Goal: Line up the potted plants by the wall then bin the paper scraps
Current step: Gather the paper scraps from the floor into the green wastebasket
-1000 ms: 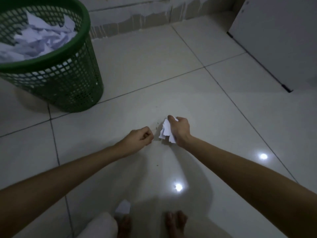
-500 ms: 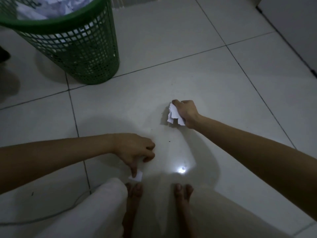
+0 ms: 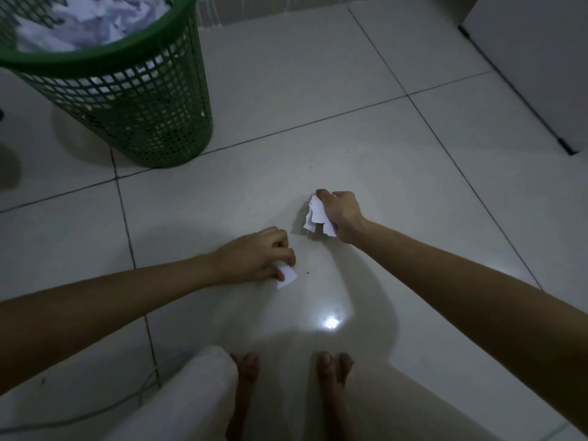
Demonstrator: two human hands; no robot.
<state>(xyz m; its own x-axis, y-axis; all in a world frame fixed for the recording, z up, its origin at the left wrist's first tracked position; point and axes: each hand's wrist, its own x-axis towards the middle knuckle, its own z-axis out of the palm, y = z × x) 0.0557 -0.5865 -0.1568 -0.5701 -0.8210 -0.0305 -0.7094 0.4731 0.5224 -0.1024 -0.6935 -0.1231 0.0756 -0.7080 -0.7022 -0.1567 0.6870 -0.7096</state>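
My right hand (image 3: 342, 214) grips a bunch of white paper scraps (image 3: 316, 218) just above the tiled floor. To its left, my left hand (image 3: 254, 256) pinches a single small white scrap (image 3: 286, 276) between thumb and fingers, low over the floor. A green mesh bin (image 3: 133, 100) stands at the upper left, holding crumpled white paper (image 3: 82, 23) up to near its rim. No potted plants are in view.
My bare feet (image 3: 286, 393) and light trouser knees sit at the bottom edge. A white door or cabinet panel (image 3: 534, 58) stands at the upper right. A thin cable (image 3: 95, 412) lies on the pale floor tiles at the lower left.
My left hand reached back toward my feet, picked up the small scrap and brought it forward off the floor. My right hand kept its bunch of scraps.
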